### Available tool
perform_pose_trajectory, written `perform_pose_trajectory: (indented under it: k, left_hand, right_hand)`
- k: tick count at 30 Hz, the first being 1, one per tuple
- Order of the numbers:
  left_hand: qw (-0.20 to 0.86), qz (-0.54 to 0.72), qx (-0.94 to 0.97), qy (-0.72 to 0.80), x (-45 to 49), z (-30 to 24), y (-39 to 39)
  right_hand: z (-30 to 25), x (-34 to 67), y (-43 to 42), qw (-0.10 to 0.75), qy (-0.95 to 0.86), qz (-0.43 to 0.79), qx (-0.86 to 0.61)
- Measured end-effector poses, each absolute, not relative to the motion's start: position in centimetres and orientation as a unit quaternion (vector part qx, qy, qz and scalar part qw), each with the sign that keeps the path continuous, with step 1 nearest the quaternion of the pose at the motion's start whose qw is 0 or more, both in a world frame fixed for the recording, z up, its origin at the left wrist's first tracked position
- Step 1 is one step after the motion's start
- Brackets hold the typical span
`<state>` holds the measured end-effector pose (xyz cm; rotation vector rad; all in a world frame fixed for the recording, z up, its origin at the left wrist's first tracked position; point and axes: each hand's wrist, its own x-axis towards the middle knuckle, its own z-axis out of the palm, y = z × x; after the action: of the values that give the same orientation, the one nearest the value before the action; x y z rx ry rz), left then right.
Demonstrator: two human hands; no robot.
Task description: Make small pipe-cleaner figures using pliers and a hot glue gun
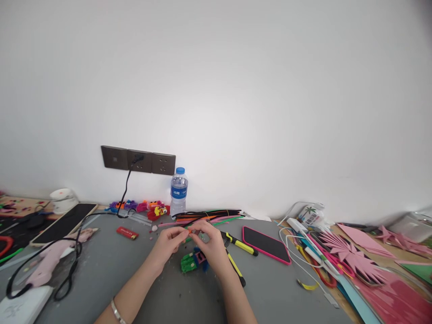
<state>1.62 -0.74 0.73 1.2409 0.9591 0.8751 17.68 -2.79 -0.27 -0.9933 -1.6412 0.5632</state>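
My left hand (170,243) and my right hand (209,240) meet above the middle of the grey table. Their fingertips are pinched together on a small orange piece (190,231), mostly hidden, so its kind is unclear. Just below them lies a fuzzy green and blue craft figure (189,262), partly covered by the right hand. Close to the right wrist rest pliers with yellow and black handles (245,246). Behind the fingers is a bundle of pipe cleaners (216,213) in black, orange, pink and green.
A water bottle (178,193) stands by the wall beside small fuzzy figures (158,209). At left lie a pink glue gun (49,265) with a looping black cord, a red lighter (127,233) and a phone (65,223). To the right are a pink-edged phone (266,245), white cables and folded pink paper (353,256).
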Motion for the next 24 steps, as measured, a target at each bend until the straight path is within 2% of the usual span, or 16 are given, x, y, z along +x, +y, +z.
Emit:
perform_pose_trajectory:
  k: [13,24]
  left_hand:
    - [0.574,0.368,0.598,0.421,1.27,0.47,-0.52]
    - [0.603,0.363,0.578,0.414,1.34,0.49,-0.36]
  right_hand:
    - [0.21,17.62,-3.01,0.553,-0.674,0.246,-0.423]
    - [-0.17,17.80,-2.72,0.540,-0.687,0.252,-0.416]
